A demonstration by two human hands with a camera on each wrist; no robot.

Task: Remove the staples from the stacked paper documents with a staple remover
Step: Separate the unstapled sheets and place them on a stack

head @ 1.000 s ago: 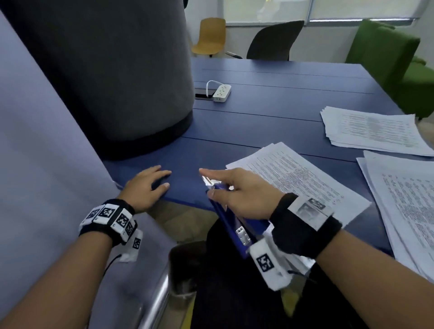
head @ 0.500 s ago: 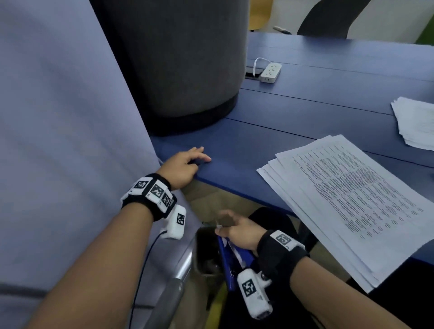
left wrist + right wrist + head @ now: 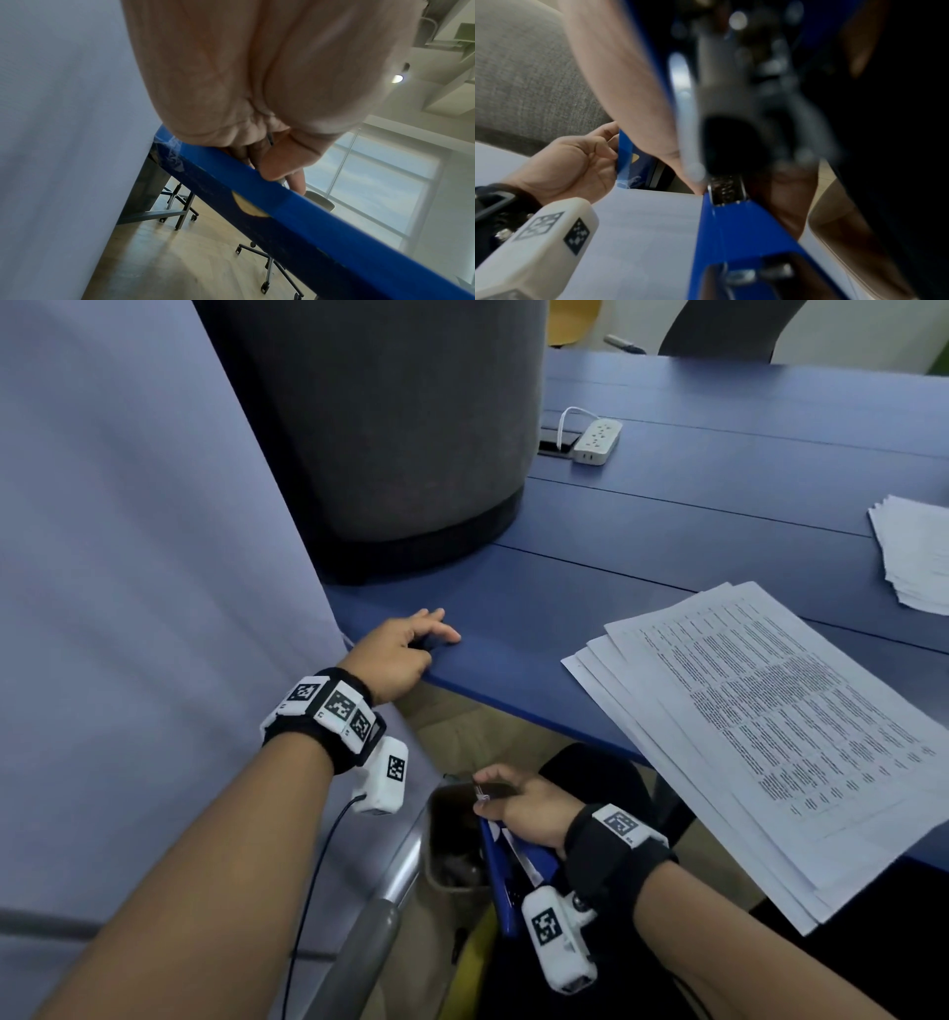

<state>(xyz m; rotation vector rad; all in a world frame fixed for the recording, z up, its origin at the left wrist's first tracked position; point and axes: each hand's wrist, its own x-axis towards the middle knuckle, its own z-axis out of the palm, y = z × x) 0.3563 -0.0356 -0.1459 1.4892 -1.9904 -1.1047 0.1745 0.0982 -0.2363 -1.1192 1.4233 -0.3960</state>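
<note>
My right hand (image 3: pixel 513 806) is below the table edge and grips a blue staple remover (image 3: pixel 500 875), whose metal tip pokes out past my thumb over a small waste bin (image 3: pixel 447 839). In the right wrist view the blue tool (image 3: pixel 731 233) runs along under my hand, blurred up close. My left hand (image 3: pixel 405 644) rests on the blue table's (image 3: pixel 667 531) near edge with its fingers loosely arched and holds nothing. A fanned stack of printed paper documents (image 3: pixel 760 737) lies on the table to the right, overhanging the edge. No staple can be made out.
A second paper stack (image 3: pixel 914 552) lies at the far right. A white power strip (image 3: pixel 596 441) sits at the back beside a large grey cylinder (image 3: pixel 390 428). A lavender partition (image 3: pixel 128 557) closes the left side. A grey metal chair arm (image 3: pixel 369 942) runs beside the bin.
My right hand has dropped from the table edge to below it, over the bin, with the blue tool still in it. My left hand stayed at the edge and arched its fingers.
</note>
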